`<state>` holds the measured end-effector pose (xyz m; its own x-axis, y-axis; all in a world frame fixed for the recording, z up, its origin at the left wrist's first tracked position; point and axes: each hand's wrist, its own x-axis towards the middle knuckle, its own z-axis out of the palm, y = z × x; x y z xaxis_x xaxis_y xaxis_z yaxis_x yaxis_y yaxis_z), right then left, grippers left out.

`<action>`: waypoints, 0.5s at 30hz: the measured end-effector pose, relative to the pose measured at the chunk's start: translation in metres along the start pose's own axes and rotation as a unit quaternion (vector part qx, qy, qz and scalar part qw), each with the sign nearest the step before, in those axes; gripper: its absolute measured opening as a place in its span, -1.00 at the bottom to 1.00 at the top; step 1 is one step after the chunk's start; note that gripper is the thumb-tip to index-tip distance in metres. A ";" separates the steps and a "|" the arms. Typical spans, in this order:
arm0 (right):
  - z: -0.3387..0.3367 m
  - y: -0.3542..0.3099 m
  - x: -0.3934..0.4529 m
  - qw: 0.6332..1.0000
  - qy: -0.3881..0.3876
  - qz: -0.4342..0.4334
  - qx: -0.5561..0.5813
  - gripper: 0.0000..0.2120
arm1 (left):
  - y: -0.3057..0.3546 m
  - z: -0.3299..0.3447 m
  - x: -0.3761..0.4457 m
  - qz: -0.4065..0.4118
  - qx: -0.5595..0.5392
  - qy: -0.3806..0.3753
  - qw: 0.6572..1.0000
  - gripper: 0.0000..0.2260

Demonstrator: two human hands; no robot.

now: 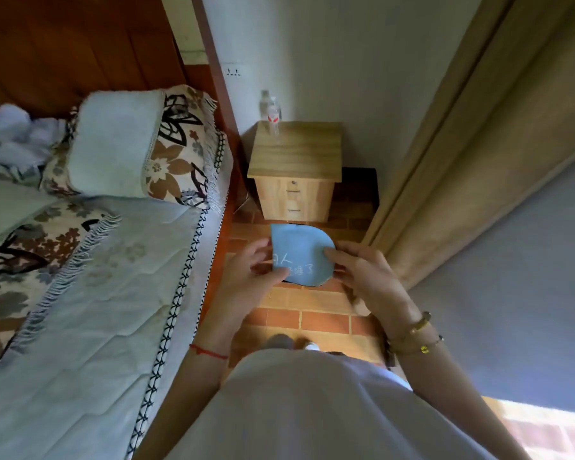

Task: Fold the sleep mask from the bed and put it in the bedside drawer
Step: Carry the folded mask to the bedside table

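Pinching one folded sleep mask point(301, 254), left hand point(246, 280), right hand point(362, 277), both hands' fingers, two drawers point(293, 200) closed.

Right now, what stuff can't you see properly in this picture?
All in the head view:
- Sleep mask: both hands, left and right, cover its side edges; the strap is hidden behind it, and its white writing is partly covered by the left thumb.
- Bedside cabinet: what is inside its closed drawers.
- Water bottle: label too small to read.
- Feet: hidden below the shirt.
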<state>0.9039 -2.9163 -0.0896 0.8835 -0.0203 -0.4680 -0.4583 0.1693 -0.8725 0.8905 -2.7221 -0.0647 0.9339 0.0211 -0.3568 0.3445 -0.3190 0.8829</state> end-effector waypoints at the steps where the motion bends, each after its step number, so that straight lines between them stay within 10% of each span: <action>1: -0.002 -0.006 0.012 1.000 -0.001 0.004 -0.004 -0.94 | 0.006 0.002 0.011 -0.002 -0.008 0.000 1.000 -0.37; 15: 0.003 -0.080 0.187 0.999 0.018 0.028 0.022 -0.91 | 0.055 0.004 0.207 0.026 -0.041 -0.039 0.998 -0.56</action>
<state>1.1062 -2.9304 -0.1072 0.8524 -0.0445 -0.5210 -0.5013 0.2137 -0.8385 1.1025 -2.7394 -0.0911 0.9417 -0.0679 -0.3295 0.3054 -0.2386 0.9219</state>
